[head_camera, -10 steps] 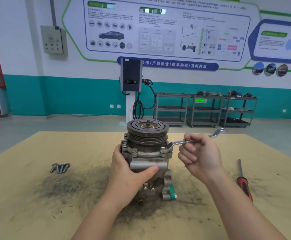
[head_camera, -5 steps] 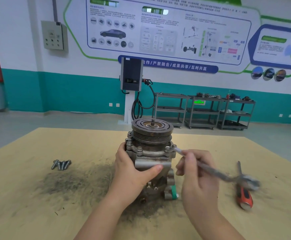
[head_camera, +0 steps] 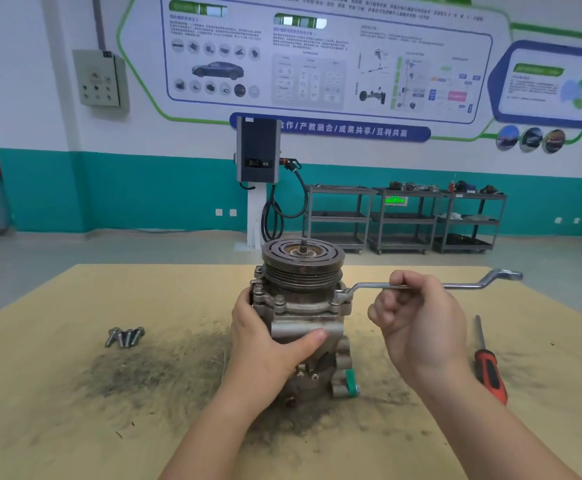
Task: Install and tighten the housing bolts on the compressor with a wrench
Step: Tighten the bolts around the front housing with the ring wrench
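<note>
Compressor (head_camera: 302, 317) standing upright mid-table (head_camera: 57, 427), left hand (head_camera: 268, 344) wrapping its housing, right hand (head_camera: 421, 323) curling fingers round wrench (head_camera: 455, 286) seated on a right-side flange bolt, four spare bolts (head_camera: 125, 337) lying well left, screwdriver (head_camera: 488, 365) resting right, shelving carts (head_camera: 403, 220) holding parts, wall banner (head_camera: 334, 129) reading 产教融合/成果共享/互利共赢

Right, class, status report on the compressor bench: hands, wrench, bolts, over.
Left hand grips compressor. Right hand holds wrench, ring end on right-side housing bolt. Spare bolts lie left; nothing obstructing.
</note>
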Available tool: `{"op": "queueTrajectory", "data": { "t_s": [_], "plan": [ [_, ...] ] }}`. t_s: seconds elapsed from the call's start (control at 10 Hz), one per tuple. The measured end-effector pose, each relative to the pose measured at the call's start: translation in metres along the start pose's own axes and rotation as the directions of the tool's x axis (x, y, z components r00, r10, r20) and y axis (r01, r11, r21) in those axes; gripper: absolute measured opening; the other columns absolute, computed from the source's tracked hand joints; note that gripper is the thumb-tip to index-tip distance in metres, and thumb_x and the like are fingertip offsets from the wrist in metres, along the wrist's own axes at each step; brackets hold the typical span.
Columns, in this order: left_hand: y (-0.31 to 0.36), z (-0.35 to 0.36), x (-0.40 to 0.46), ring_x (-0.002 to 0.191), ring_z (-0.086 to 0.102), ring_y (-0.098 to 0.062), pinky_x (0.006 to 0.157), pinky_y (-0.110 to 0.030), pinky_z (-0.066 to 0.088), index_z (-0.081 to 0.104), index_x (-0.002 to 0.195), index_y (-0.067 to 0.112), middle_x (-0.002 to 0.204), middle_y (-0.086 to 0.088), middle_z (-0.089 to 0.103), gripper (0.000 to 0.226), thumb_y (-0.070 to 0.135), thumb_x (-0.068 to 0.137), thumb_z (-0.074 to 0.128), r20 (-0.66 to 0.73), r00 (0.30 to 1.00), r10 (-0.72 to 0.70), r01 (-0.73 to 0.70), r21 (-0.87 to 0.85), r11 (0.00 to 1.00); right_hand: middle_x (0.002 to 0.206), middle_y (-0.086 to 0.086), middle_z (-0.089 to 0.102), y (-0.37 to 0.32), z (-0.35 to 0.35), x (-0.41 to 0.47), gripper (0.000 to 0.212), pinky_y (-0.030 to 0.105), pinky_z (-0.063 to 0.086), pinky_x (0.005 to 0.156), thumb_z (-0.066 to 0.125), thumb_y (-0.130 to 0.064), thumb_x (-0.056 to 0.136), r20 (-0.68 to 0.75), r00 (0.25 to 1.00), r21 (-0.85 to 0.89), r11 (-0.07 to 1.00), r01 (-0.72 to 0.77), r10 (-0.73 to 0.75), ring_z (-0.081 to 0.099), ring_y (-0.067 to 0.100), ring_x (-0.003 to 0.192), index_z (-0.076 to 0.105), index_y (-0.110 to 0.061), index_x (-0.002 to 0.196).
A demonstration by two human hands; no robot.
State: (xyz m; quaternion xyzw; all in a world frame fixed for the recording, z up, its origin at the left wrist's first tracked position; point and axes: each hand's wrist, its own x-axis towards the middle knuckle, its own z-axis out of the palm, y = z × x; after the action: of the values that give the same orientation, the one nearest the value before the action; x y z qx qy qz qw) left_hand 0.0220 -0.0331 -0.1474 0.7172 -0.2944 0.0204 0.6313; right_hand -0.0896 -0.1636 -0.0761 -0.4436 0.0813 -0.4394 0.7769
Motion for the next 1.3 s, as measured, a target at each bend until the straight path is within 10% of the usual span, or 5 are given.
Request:
{"op": "queueTrajectory", "data": {
  "t_s": [0.3,0.6,0.8,1.0,1.3],
  "plan": [
    [0.003,0.0,-0.001,0.127,0.045,-0.01,0.11,-0.04,0.042,0.014,0.129,0.052,0.137,0.012,0.041,0.108,0.068,0.044,0.078,0.008,1.0,-0.002,0.002,-0.02,1.0,0.045,-0.001,0.026,0.001,-0.007,0.028,0.023,0.02,0.019,0.036,0.036,-0.013,0.087,0.131,0.954,0.04,0.961,-0.275,0.268,0.022,0.011,0.036,0.044,-0.011,0.066],
    [0.004,0.0,-0.004,0.125,0.046,-0.012,0.11,-0.04,0.042,0.015,0.125,0.054,0.135,0.011,0.042,0.103,0.069,0.044,0.077,-0.013,1.0,-0.026,0.027,0.03,0.999,0.044,-0.001,0.029,0.012,-0.006,0.006,0.032,0.025,0.019,0.044,0.032,-0.009,0.088,0.028,1.0,-0.04,0.999,-0.012,0.013,0.023,0.014,0.039,0.046,-0.014,0.059],
    [0.008,0.007,0.003,0.119,0.054,-0.029,0.098,-0.037,0.045,0.026,0.141,0.015,0.131,-0.009,0.051,0.088,0.036,0.072,0.074,-0.108,0.992,-0.07,0.071,0.006,0.997,0.086,-0.009,0.053,0.051,0.014,-0.063,0.026,0.027,0.042,0.064,0.04,-0.044,0.092,0.539,0.766,-0.684,0.349,0.64,-0.35,0.052,0.009,0.075,0.059,-0.026,0.092],
    [0.008,0.004,-0.001,0.088,0.06,-0.001,0.074,-0.01,0.048,0.039,0.127,0.012,0.106,0.008,0.055,0.087,0.061,0.062,0.07,-0.044,0.998,-0.042,0.038,-0.097,0.995,0.09,-0.005,0.052,0.038,0.036,-0.055,0.023,0.035,0.043,0.064,0.046,-0.041,0.097,0.606,0.699,-0.73,0.084,0.678,-0.379,0.053,0.019,0.082,0.058,-0.021,0.097],
    [-0.006,0.002,0.005,0.127,0.047,-0.014,0.111,-0.044,0.04,0.018,0.123,0.055,0.137,0.007,0.044,0.106,0.065,0.039,0.082,-0.034,0.999,-0.01,0.009,-0.031,0.999,0.047,0.001,0.043,-0.003,0.007,-0.014,0.04,0.023,0.033,0.043,0.043,-0.01,0.088,0.064,0.975,-0.245,0.944,0.222,-0.212,0.038,0.017,0.044,0.062,-0.02,0.055]
  ]
}}
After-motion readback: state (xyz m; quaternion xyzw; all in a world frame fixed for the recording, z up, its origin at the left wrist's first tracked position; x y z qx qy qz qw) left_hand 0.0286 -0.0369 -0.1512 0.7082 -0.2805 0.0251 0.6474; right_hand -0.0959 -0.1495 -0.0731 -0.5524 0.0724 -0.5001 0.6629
